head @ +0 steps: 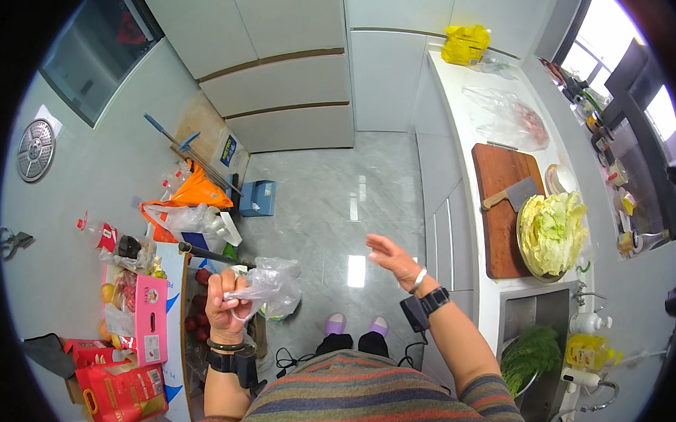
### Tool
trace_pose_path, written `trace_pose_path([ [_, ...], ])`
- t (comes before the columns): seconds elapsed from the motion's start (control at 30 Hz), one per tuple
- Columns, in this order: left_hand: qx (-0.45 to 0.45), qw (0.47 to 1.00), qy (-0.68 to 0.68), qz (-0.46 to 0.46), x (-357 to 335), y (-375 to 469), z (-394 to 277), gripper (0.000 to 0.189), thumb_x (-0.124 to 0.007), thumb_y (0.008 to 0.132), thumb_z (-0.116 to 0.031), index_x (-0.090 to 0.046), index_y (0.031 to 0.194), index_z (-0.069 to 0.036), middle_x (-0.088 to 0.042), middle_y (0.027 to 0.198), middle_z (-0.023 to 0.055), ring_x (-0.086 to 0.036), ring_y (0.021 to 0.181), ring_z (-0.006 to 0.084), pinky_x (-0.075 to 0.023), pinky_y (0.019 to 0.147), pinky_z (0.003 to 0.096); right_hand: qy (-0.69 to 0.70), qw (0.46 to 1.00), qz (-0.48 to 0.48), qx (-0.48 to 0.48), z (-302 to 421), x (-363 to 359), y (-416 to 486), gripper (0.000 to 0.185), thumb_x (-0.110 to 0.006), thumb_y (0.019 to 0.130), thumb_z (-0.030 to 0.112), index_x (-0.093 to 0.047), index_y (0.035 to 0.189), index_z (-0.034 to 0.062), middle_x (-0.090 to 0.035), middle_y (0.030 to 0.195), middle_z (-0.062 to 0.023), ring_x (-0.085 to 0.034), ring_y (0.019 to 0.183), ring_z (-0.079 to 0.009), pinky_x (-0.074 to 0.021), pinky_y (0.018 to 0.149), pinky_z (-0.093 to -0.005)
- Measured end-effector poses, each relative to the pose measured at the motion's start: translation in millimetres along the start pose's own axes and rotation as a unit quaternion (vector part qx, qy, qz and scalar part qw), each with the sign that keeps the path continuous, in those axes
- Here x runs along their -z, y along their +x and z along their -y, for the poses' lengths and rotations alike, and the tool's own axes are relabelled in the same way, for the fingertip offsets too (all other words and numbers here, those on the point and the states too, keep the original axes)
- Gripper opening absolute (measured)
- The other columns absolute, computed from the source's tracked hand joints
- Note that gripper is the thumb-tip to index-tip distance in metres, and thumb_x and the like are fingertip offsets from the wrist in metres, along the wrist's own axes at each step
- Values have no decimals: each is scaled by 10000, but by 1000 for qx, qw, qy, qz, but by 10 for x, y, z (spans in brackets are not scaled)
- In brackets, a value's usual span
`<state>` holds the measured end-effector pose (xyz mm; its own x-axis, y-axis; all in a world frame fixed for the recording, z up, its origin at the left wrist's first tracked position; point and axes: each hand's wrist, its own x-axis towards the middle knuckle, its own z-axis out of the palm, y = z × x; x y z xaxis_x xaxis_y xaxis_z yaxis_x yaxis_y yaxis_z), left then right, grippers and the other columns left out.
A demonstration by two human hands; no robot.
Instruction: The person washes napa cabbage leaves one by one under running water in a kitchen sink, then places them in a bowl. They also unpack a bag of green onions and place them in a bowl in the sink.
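My left hand [228, 305] grips the gathered top of a clear plastic bag [275, 284], whose loose, crumpled part spreads to the right over the floor. My right hand [395, 260] holds nothing, its fingers apart, above the grey floor near the counter cabinets. On the counter to the right, a cleaver [511, 193] lies on a wooden cutting board [490, 238]. A plate heaped with cabbage leaves [552, 232] rests partly on the board's edge. Green fronds [531, 354] lie in a bowl inside the metal sink [513, 309].
Left of me stand a pink box [151, 319], a red package [122, 390] and an orange bag [196, 186]. A blue dustpan [258, 198] is on the floor beyond. The white counter [451, 84] also bears a plastic bag of meat [528, 125] and a yellow bag [465, 45].
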<state>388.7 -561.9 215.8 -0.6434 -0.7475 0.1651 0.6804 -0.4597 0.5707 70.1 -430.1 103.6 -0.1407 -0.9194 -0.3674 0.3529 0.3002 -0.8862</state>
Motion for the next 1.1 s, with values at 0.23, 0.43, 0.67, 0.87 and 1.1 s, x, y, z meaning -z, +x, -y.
trace_pose_path([
  [0.23, -29, 987, -131, 87, -337, 156, -78, 356, -513, 654, 192, -430, 649, -154, -363, 666, -33, -366, 601, 137, -394, 604, 278, -381, 875, 132, 269, -69, -496, 175, 1060, -780, 645, 216, -132, 1479, 132, -264, 1470, -167, -237, 1361, -324, -222, 1120, -379],
  [0.43, -139, 981, -101, -91, 202, 71, -498, 299, -536, 715, 147, -440, 761, -132, -432, 773, -3, -459, 684, 138, -462, 697, 278, -248, 952, 87, 159, -107, -391, 255, 404, -714, 697, 101, -563, 1065, 32, -619, 990, -114, -600, 884, -222, -498, 800, -340],
  [0.67, 146, 746, 509, -404, 1083, -31, -429, 393, -613, 800, -40, -548, 1184, -91, -546, 1138, 24, -511, 1062, 134, -430, 879, 301, 115, 991, -57, 50, 275, -97, -210, 290, -651, 792, 93, -543, 1057, 47, -605, 823, -34, -565, 640, -99, -417, 465, -219],
  [0.87, -26, 693, 712, 109, -43, 243, 450, 881, -749, 713, -214, -263, 1432, -64, -326, 1452, 146, -310, 1343, 292, -258, 1088, 409, 38, 997, -38, -56, 577, -278, -317, 327, -601, 822, 45, -488, 1129, 47, -582, 887, -54, -569, 642, -96, -460, 474, -226],
  [1.1, 142, 694, 689, 154, -256, 411, 1285, 739, -714, 772, -175, -324, 1385, -38, -451, 1341, 169, -489, 1191, 285, -411, 938, 376, 130, 988, -80, 35, 654, -192, -522, 448, -630, 831, 118, -429, 1226, 55, -618, 886, -71, -542, 609, -104, -406, 498, -224],
])
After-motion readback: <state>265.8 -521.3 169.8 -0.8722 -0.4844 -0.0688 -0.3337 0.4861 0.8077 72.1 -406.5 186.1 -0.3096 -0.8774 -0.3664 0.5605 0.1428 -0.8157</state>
